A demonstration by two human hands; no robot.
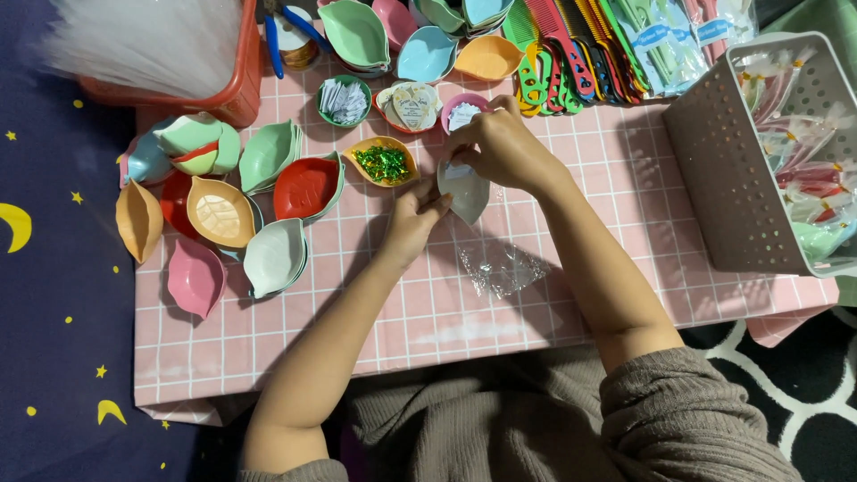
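My left hand point(412, 217) holds a grey leaf-shaped dish point(468, 195) by its lower left edge, just above the pink checked tablecloth point(428, 312). Above the dish, my right hand point(496, 145) has its fingers pinched at the top of it, on something small and white that I cannot make out. A crumpled clear plastic wrapper point(503, 268) lies on the cloth just below the dish.
Several coloured leaf dishes point(223, 210) lie stacked at left. Small dishes hold green sequins point(383, 163), paper slips point(344, 100) and heart tags point(410, 105). Combs point(571, 54) lie at the back, a grey perforated basket point(714, 170) at right, a red bin point(228, 98) at back left.
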